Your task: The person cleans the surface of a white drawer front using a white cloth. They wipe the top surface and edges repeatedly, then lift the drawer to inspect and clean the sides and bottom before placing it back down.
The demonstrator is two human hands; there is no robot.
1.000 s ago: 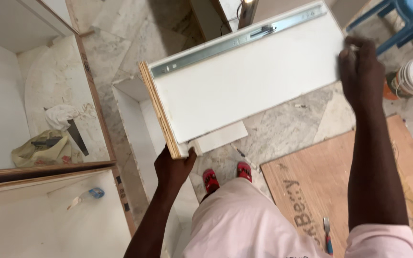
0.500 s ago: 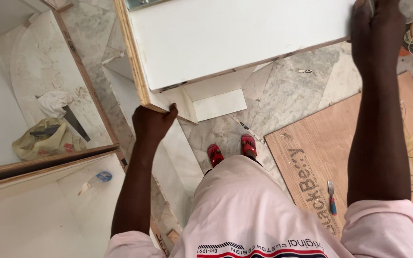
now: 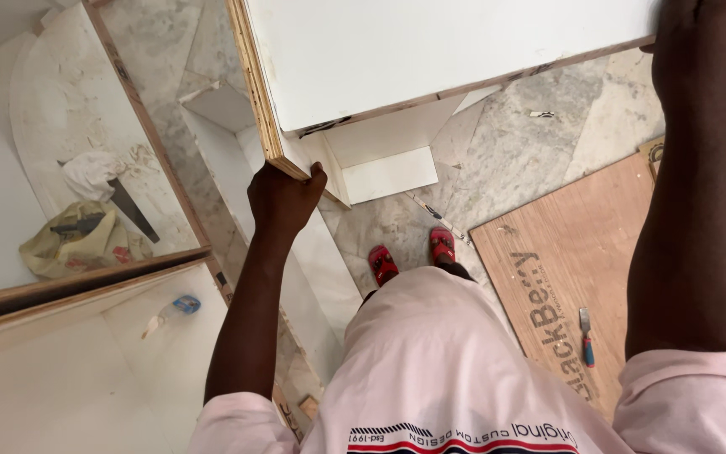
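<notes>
- Large white panel (image 3: pixel 447 50) with a raw plywood edge, carried flat and high above the marble floor (image 3: pixel 514 168), filling the upper middle of the view.
- Left hand (image 3: pixel 283 197) clamped under the panel's near-left corner, fingers curled up around the plywood edge, apparently to bear the weight from below.
- Right hand (image 3: pixel 703 38) closed over the panel's right end near the top right of the view, arm stretched out straight; fingertips hidden past the board, so the exact wrap cannot be told.
- Hands set well apart, one at each end: likely for balance on a long, awkward board.
- Red sandals (image 3: pixel 413 252) planted on the floor directly below, just behind a smaller white offcut (image 3: pixel 388 172) lying flat.
- Brown plywood sheet (image 3: pixel 598 252) on the floor to the right, with a small blue-handled chisel (image 3: pixel 586 336) resting on it near the right arm.
- Long white cabinet side (image 3: pixel 304 252) standing on edge beside the left leg.
- To the left, an open white cabinet carcass (image 3: pixel 69 319), wood-edged; beyond its frame a handsaw (image 3: pixel 123 206) lying with a crumpled yellowish bag (image 3: pixel 77 244) and a white rag (image 3: pixel 90 172).
- Small blue-tipped item (image 3: pixel 182 304) inside the lower cabinet compartment, too small to identify.
</notes>
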